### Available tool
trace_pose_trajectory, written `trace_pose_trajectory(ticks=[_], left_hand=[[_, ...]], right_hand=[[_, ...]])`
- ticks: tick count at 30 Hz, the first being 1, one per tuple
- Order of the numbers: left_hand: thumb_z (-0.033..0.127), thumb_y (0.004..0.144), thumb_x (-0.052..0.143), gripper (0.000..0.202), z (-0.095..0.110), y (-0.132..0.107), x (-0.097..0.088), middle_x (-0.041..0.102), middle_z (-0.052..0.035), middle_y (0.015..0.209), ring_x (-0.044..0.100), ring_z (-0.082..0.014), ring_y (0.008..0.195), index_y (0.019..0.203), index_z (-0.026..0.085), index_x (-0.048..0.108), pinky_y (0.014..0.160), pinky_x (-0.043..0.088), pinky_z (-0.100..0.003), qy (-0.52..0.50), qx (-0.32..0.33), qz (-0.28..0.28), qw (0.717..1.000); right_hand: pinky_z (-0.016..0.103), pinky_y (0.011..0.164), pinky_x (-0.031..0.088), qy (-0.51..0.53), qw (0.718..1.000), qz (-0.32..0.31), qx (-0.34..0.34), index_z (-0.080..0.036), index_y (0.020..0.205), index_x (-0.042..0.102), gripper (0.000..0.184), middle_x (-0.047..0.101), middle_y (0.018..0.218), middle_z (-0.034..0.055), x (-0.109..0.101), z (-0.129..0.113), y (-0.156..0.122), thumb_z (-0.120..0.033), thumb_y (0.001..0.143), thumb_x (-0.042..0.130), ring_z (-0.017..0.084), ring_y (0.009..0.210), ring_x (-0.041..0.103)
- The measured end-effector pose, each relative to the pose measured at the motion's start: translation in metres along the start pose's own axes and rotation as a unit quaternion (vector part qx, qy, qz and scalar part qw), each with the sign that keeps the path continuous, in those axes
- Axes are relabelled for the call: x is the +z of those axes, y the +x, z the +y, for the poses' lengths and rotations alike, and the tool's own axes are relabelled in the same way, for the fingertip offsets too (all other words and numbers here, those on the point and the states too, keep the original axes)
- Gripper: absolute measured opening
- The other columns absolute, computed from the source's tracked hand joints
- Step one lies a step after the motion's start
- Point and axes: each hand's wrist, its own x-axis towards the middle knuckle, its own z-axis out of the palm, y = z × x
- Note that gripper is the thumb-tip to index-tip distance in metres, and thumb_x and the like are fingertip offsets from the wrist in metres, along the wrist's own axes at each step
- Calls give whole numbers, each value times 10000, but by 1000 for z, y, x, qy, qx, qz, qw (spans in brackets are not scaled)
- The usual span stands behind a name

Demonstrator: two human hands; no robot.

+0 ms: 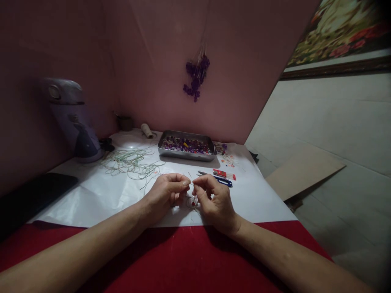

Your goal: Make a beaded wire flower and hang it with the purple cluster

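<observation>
My left hand (171, 189) pinches a thin thread between thumb and forefinger. Opposite it, my right hand (214, 199) pinches the same fine strand, its fingertips almost touching the left ones. Just below the fingertips hangs or lies a small clear beadwork piece (193, 201) with a red bead in it; I cannot tell whether it rests on the white sheet (116, 207). Right behind my right hand are thread snips (224, 181) with a blue handle and a red lighter (219, 173).
A metal tray (186, 155) of purple and clear beads stands at the back. Tangled pale green cord (130, 162) spreads to the left, before a lilac bottle (75, 122). A thread spool (147, 130) lies behind. Purple beadwork (196, 77) hangs on the pink wall.
</observation>
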Motion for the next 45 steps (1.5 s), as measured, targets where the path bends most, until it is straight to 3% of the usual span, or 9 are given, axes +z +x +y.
trace_pose_trajectory(ticks=[5, 12, 19, 23, 26, 32, 45], left_hand=[[107, 621, 739, 126, 0, 2, 0, 627, -52, 648, 533, -90, 538, 636, 101, 614, 500, 396, -198, -20, 25, 15, 999], [59, 608, 711, 125, -1, 3, -3, 610, -29, 603, 485, -69, 475, 701, 108, 643, 437, 332, -180, -21, 22, 31, 999], [105, 630, 726, 101, 0, 0, 1, 627, -63, 694, 498, -68, 555, 712, 74, 675, 491, 357, -166, -22, 18, 17, 999], [222, 666, 760, 165, -1, 0, 1, 538, -4, 556, 385, -46, 444, 670, 95, 656, 415, 251, -180, 31, 13, 20, 999], [274, 670, 760, 214, -2, 0, 1, 472, 25, 491, 326, -42, 406, 633, 105, 634, 398, 179, -198, 60, 28, 31, 997], [388, 688, 742, 325, -3, 2, 0, 424, 43, 473, 287, -42, 409, 599, 116, 586, 404, 158, -203, 93, 50, 20, 994], [400, 711, 712, 318, -7, 5, -6, 415, 63, 485, 265, -35, 399, 645, 148, 528, 382, 145, -195, 114, 41, 6, 993]], right_hand=[[236, 529, 461, 24, 1000, 8, 8, -184, 864, 581, 88, 624, 680, -3, 0, 0, 0, -145, 878, 503, 119, 563, 581], [238, 536, 462, 68, 997, 24, 17, -189, 931, 564, 68, 646, 709, 2, 0, 2, -1, -165, 883, 522, 125, 592, 600], [234, 526, 450, 68, 996, 31, 41, -191, 919, 546, 44, 638, 708, 4, 1, 4, -2, -177, 880, 533, 127, 594, 593], [237, 532, 455, 72, 996, 23, 49, -189, 918, 544, 41, 635, 698, 4, 2, 4, -1, -188, 878, 538, 130, 589, 595], [237, 508, 439, 60, 996, 24, 54, -181, 882, 560, 45, 603, 640, -9, 3, 4, 0, -225, 873, 565, 123, 530, 561], [229, 476, 361, -8, 999, 16, 40, -165, 791, 605, 117, 544, 579, -24, 2, 2, 2, -233, 876, 560, 99, 478, 452], [225, 433, 250, -48, 999, 22, 7, -142, 794, 637, 104, 329, 480, -93, 4, 4, 0, -199, 857, 577, 77, 417, 306]])
